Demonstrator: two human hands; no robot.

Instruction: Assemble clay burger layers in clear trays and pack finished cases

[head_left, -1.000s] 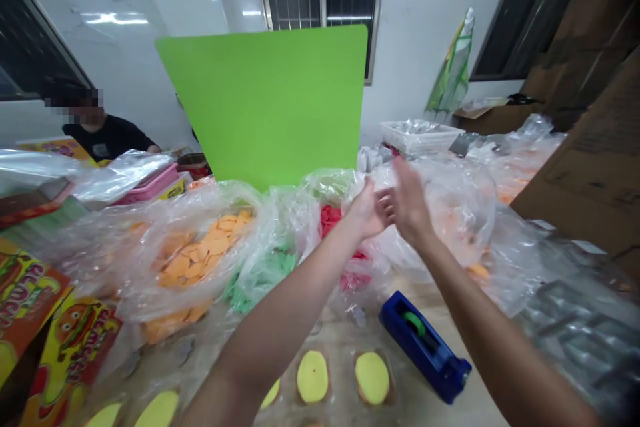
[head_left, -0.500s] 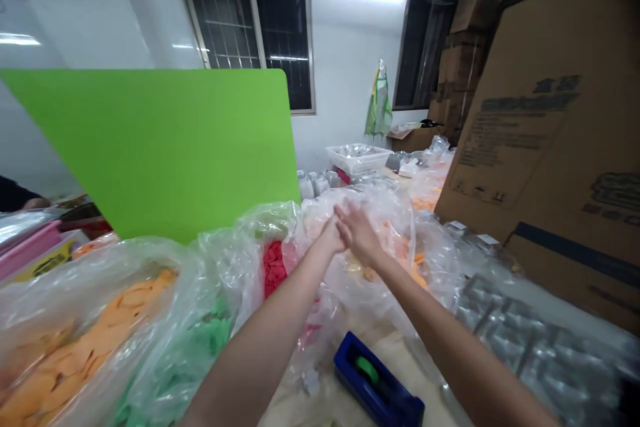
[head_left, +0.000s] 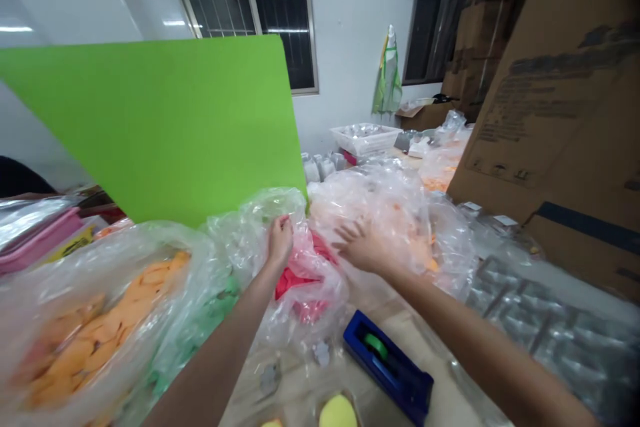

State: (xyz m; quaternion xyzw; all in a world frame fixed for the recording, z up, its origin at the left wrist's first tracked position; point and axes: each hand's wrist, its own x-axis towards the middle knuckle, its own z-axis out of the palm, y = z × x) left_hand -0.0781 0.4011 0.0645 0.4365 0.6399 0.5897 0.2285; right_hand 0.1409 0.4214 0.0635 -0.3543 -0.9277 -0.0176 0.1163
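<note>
My left hand (head_left: 281, 240) is closed, fingers curled, at the rim of a clear plastic bag (head_left: 327, 287) holding red and pink soft pieces (head_left: 295, 280); its fingertips are partly hidden. To the right, my right hand (head_left: 364, 248) lies with fingers spread against a second clear bag (head_left: 385, 197) with pale orange pieces in it. Below both hands, a dark blue tape dispenser (head_left: 387, 367) with a green roll sits on the table. Two yellow rounded things (head_left: 339, 411) show at the bottom edge.
Bags of orange pieces (head_left: 110, 333) and green pieces (head_left: 200, 327) crowd the left side. Behind them stands a green board (head_left: 200, 127). On the right are clear plastic trays (head_left: 540, 327) and a large cardboard box (head_left: 560, 113). A white basket (head_left: 367, 140) sits farther back.
My hands, together over the bags half a second ago, have parted. The left moved left to the red pieces' bag, now spread wider; the right opened out. The view has tilted downward.
</note>
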